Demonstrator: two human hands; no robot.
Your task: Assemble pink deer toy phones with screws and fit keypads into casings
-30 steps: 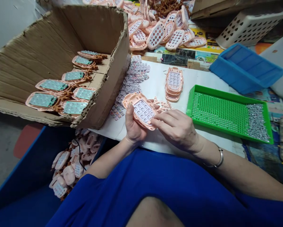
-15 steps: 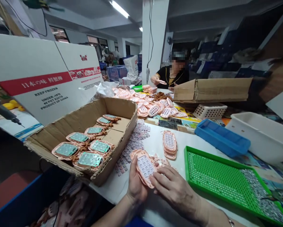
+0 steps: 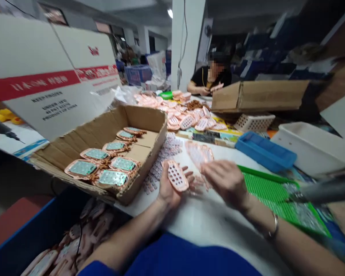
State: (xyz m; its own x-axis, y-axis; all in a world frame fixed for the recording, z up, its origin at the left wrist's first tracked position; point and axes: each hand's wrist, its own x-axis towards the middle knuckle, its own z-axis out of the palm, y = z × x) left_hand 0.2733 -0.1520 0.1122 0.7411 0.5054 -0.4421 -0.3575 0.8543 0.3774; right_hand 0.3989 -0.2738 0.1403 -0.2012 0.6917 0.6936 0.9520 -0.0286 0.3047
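Observation:
My left hand (image 3: 167, 189) holds a pink plastic shell (image 3: 178, 176) with rows of square holes, its fingers spread behind it. To the right, my right hand (image 3: 225, 178) is smeared by motion; its fingertips are at the near edge of a blurred pink shell with a white keypad (image 3: 198, 151), over the spot of a small stack. Small pale key pieces (image 3: 172, 147) lie in rows on the white tabletop (image 3: 189, 218). Beside my left hand, a cardboard tray (image 3: 149, 119) contains several pink shells with green circuit boards (image 3: 113, 178).
At right are a green perforated tray (image 3: 264, 180) with small metal parts, a blue bin (image 3: 266, 151), a white tub (image 3: 313, 149) and a dark screwdriver-like tool (image 3: 327, 188). Pink shells (image 3: 186, 122) are heaped ahead, before another person (image 3: 209, 78). A blue crate (image 3: 25, 234) of pink parts stands lower left.
My hands have parted. My right hand has carried the keypad shell forward to the stack, while a shell with open holes now shows in my left hand. The view has tilted down.

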